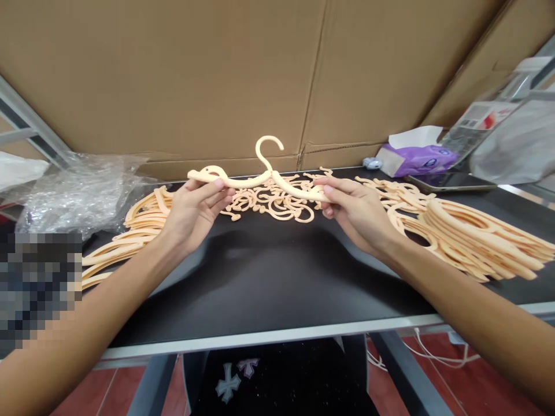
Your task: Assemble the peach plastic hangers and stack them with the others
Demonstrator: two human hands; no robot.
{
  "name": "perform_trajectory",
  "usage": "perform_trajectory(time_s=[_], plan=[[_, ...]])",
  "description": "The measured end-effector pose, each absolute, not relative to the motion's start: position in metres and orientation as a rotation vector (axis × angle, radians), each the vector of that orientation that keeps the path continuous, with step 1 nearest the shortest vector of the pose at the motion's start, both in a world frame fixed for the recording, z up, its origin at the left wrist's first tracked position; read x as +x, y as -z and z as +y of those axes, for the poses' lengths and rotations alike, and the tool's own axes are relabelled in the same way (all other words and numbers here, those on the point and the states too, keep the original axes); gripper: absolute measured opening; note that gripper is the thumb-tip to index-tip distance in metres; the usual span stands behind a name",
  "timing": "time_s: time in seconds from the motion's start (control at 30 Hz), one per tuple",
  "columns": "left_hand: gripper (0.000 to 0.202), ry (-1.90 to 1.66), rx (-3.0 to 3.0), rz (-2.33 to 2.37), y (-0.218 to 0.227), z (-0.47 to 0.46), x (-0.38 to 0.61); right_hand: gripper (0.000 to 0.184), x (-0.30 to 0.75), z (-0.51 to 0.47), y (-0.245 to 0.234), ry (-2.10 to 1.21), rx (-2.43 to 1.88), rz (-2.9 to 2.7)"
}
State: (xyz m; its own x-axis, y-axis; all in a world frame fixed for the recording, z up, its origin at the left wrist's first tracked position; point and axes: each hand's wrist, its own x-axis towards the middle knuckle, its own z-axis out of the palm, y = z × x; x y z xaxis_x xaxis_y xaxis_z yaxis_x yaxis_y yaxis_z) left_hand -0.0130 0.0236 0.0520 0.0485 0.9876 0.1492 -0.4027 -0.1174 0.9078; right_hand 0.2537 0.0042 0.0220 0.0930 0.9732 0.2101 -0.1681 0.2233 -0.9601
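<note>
And the cream hanger point(272, 175) is up over the counter point(269, 283), hook skyward, long axis left to right, left hand point(191, 215) and right hand point(359, 212) barely open, pinching its ends!

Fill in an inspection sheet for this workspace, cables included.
Surface: black tabletop, things spread along its back and sides.
Work items: hanger held up; loose hooks beyond; left pile and right pile of hanger parts.
Clutter: clear plastic wrap left; purple tissue pack and dark flat device rear right.
Hands: left hand and right hand each grip one end.
Cables: white cables below, right.
Surroundings: cardboard behind; red tiled floor beneath.
</note>
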Motion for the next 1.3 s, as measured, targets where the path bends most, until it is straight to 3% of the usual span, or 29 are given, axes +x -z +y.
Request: perform_trajectory(time_s=[0.27, 0.5, 0.83, 0.93, 1.2, 1.3], plan=[[0.011, -1.388, 1.016, 0.768, -0.045, 0.027, -0.015, 0.019, 0.254, 0.003, -0.018, -1.117, -0.968, -1.323], [0.038, -1.386, 1.204, 0.869, -0.036, 0.019, -0.005, 0.022, 0.251, -0.002, -0.017, -1.026, -1.045, -1.583], [0.031, -1.007, 1.983, 1.099, -0.025, -0.002, 0.006, 0.023, 0.244, -0.011, -0.014, -0.776, -1.143, -1.958], [0.027, -0.861, 2.184, 1.154, -0.025, -0.006, 0.006, 0.016, 0.245, -0.013, -0.012, -0.757, -1.133, -2.027], [0.067, -0.532, 2.338, 1.141, -0.022, -0.005, 0.002, 0.007, 0.247, -0.012, -0.012, -0.374, -0.946, -2.114], [0.072, -0.492, 2.346, 1.096, -0.022, -0.004, 0.001, 0.017, 0.248, -0.012, -0.013, -0.370, -0.922, -2.182]])
